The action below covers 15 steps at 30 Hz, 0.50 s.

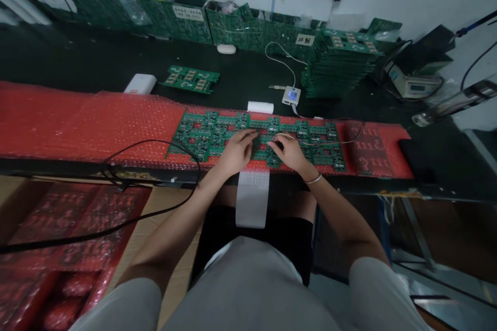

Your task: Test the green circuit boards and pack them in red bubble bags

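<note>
Rows of green circuit boards (326,147) lie side by side on red bubble wrap, just in front of me. My left hand (237,152) rests over the middle boards, its fingers bent and apart from the thumb; nothing shows in its grasp. Close beside it, my right hand (288,151) pinches the end of a thin cable (337,142) above a board. This cable loops off to the right; a white USB meter (291,95) with a lit screen sits behind the boards. A strip of white label paper (252,199) hangs over the table edge below my hands.
Behind stand a tall stack of boards (337,67) and a loose board panel (192,79). Red bubble wrap (77,119) stretches left, crossed by a black cable (155,212). A box of wrapped boards (70,232) is lower left; a scale (415,83) stands right.
</note>
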{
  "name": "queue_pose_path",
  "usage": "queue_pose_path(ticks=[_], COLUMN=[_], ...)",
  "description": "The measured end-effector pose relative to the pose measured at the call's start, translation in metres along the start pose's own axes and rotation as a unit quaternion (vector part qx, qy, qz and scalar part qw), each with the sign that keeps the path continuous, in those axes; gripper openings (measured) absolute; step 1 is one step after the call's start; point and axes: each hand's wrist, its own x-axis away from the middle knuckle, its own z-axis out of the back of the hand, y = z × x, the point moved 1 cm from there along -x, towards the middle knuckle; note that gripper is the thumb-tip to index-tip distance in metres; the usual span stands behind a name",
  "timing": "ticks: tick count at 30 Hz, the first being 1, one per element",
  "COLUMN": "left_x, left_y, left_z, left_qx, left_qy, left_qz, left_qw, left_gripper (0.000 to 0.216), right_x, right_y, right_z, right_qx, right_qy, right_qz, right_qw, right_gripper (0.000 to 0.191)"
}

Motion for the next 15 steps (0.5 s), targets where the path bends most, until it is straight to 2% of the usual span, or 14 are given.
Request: queue_pose_path(ticks=[3,6,11,15], left_x=[0.033,0.065,0.103,0.112], left_y=[0.020,0.037,0.050,0.048], left_z=[0.015,0.017,-0.007,-0.026], left_qx=[-0.005,-0.004,0.004,-0.012], left_qy=[0.040,0.039,-0.012,-0.029], left_qz=[0.009,0.010,-0.006,0.007], left_qw=[0.999,0.999,1.000,0.999], left_gripper=[0.029,0.021,0.009,0.011], right_x=[0.002,0.004,0.004,0.005], right_y=[-0.003,-0.006,-0.002,0.001], right_z=[0.002,0.001,-0.001,-0.001], right_qx=[0.016,0.041,0.058,0.053], right_qy=[-0.009,-0.033,-0.030,-0.031], right_qz=[0.013,0.018,-0.007,-0.015], right_qw=[1.000,0.998,0.998,0.998], right_gripper=[0.035,0.034,0.037,0.037])
